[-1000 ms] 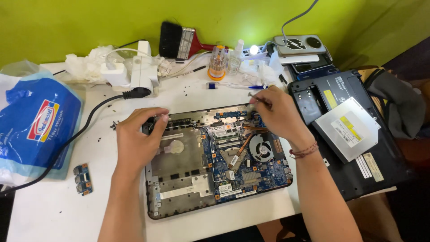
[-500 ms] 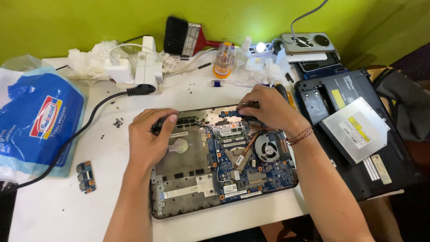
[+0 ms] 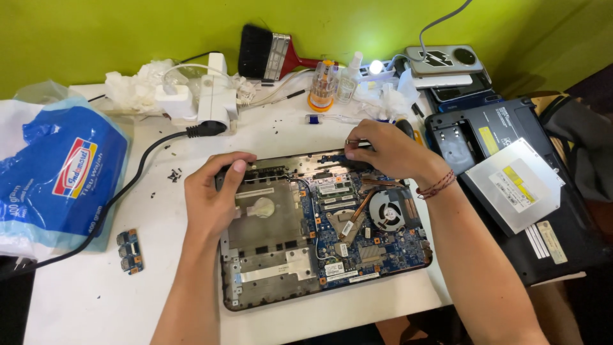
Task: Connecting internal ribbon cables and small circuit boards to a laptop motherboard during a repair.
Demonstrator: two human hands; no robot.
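Observation:
An opened laptop base (image 3: 268, 281) lies on the white table (image 3: 89, 300), its blue circuit board (image 3: 377, 246) and round fan (image 3: 386, 214) exposed. My left hand (image 3: 214, 191) grips the base's back left corner, thumb on the rim. My right hand (image 3: 386, 150) rests on the back edge near the middle, fingertips pinching something small and thin that I cannot make out.
A blue plastic bag (image 3: 57, 172) lies at left, a small circuit board (image 3: 129, 250) in front of it. A black cable (image 3: 128, 185) runs to white adapters (image 3: 214, 99). A brush (image 3: 271, 54), small bottles (image 3: 325, 83) and a second dark laptop (image 3: 511, 185) with a disc drive stand behind and right.
My right hand moved left along the laptop's back edge toward the middle. My left hand stayed on the back left corner. The view shifted slightly.

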